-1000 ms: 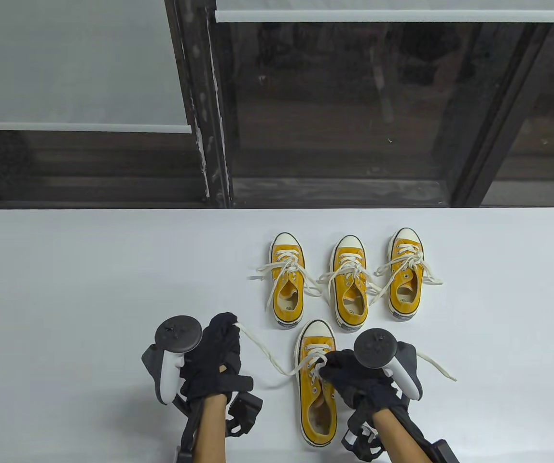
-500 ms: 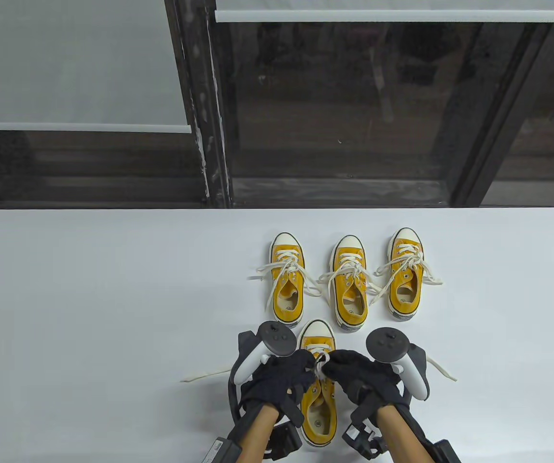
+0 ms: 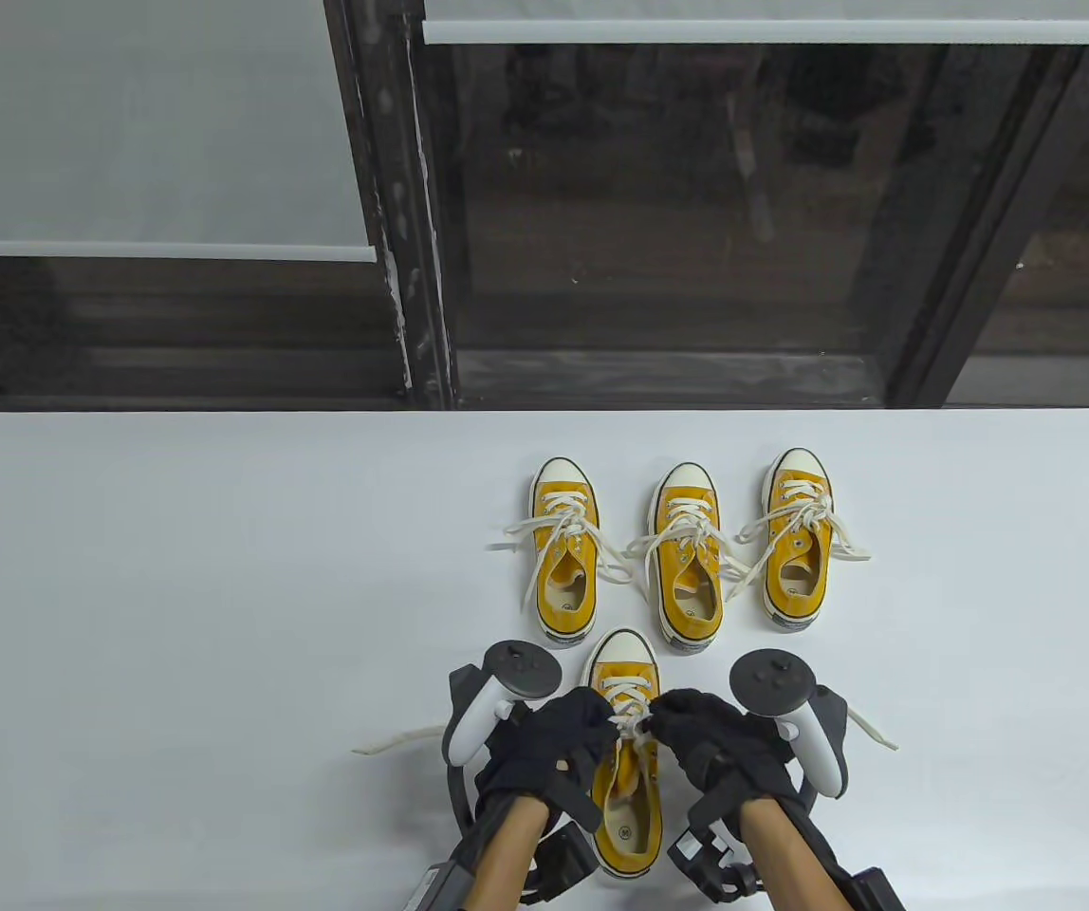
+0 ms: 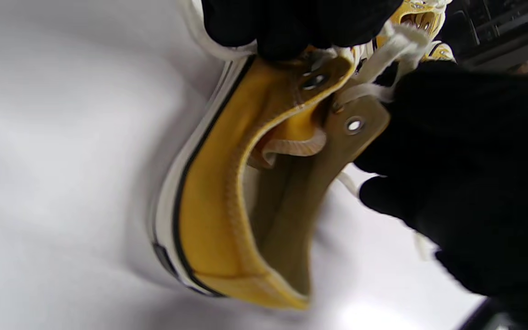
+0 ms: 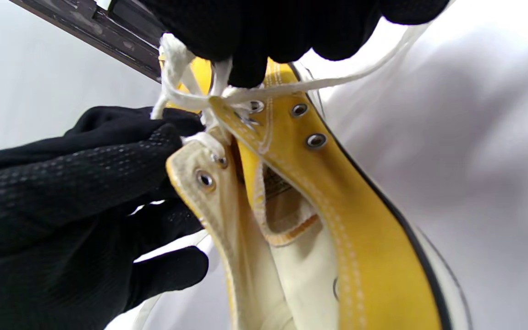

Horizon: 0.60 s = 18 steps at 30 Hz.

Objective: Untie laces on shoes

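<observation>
Near shoe (image 3: 622, 759): I read the yellow upper as matt woven canvas with raised stitching, pale cloth lining inside, and small shiny metal eyelets (image 5: 316, 140). Its sole edge (image 4: 165, 192) looks like smooth off-white rubber with a thin black stripe. Laces (image 5: 186, 96) are flat, soft, cream woven cloth. I see both gloves, left hand (image 3: 549, 750) and right hand (image 3: 715, 745), in black knit with a fine dotted texture. Table (image 3: 175, 588) is smooth, matt white. Trackers (image 3: 521, 669) look like grey-and-white smooth plastic.

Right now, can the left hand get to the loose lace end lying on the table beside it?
Probably yes: the lace end lies bare on the table just beside the left hand, nothing between.
</observation>
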Each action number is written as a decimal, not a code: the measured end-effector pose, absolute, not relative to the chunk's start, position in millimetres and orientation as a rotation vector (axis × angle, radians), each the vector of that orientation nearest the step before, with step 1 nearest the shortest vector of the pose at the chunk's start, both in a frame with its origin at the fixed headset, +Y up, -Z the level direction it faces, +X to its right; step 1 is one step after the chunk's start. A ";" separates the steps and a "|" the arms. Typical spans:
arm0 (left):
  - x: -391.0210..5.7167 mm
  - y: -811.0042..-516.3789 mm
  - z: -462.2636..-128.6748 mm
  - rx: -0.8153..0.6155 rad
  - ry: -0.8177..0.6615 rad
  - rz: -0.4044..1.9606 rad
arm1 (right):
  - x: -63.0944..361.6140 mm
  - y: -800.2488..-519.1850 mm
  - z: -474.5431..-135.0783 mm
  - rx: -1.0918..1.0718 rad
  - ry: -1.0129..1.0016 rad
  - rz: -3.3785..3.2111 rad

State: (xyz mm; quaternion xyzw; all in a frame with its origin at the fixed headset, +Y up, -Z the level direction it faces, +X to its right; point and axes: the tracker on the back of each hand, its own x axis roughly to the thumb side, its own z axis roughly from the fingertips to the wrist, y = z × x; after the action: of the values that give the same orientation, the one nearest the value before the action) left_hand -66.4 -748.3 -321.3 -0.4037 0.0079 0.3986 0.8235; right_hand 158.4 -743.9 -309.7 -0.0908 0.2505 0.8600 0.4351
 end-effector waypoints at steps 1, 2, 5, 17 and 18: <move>-66.2 -746.5 -321.4 -0.842 0.015 0.817 | 157.9 -743.0 -310.1 -0.206 0.624 2.161; -65.3 -744.1 -321.1 -0.822 0.014 0.781 | 157.3 -741.0 -310.5 -0.191 0.629 2.174; -61.2 -740.7 -320.3 -0.802 -0.003 0.737 | 155.2 -740.5 -313.4 -0.025 0.705 2.094; -56.7 -727.7 -317.0 -0.720 -0.017 0.635 | 153.3 -733.4 -311.6 -0.026 0.608 2.158; -54.6 -724.6 -316.0 -0.703 -0.039 0.615 | 152.6 -732.3 -311.5 -0.012 0.600 2.182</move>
State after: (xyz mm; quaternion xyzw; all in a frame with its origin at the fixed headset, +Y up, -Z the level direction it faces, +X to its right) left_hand -54.6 -724.6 -316.0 -0.3390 -0.0186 0.2965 0.8926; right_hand 152.6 -732.3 -311.5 -0.0048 0.2399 0.8726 0.4254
